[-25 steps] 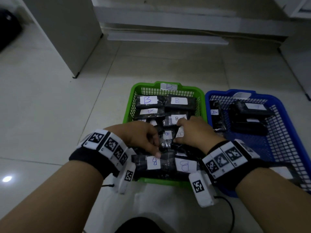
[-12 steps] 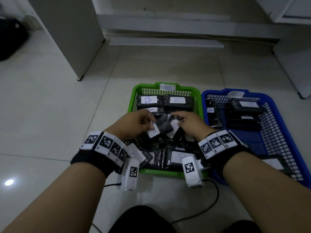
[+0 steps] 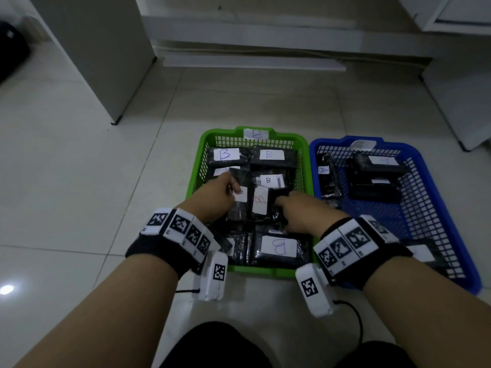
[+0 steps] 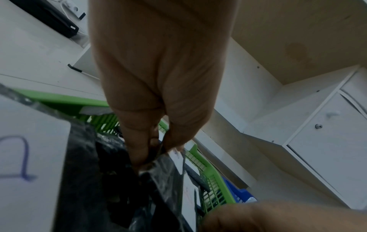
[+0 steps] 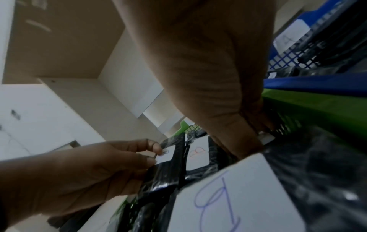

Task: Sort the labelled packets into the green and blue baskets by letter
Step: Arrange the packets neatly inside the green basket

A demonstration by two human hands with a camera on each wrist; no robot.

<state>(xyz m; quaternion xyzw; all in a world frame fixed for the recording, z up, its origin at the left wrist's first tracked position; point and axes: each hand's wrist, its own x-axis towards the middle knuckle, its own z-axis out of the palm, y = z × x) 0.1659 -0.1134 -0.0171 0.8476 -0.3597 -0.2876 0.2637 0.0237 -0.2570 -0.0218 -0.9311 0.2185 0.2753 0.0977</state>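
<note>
Two baskets side by side on floor: green basket left, blue basket right, touching; packets in both.

Floor: pale glossy tiles with thin grout lines; a bright light reflection at near left. White cabinet panel stands at far left on a small dark foot. Low white ledge runs along the back wall. White cupboard doors with a round knob at right. Dim lighting.
</note>
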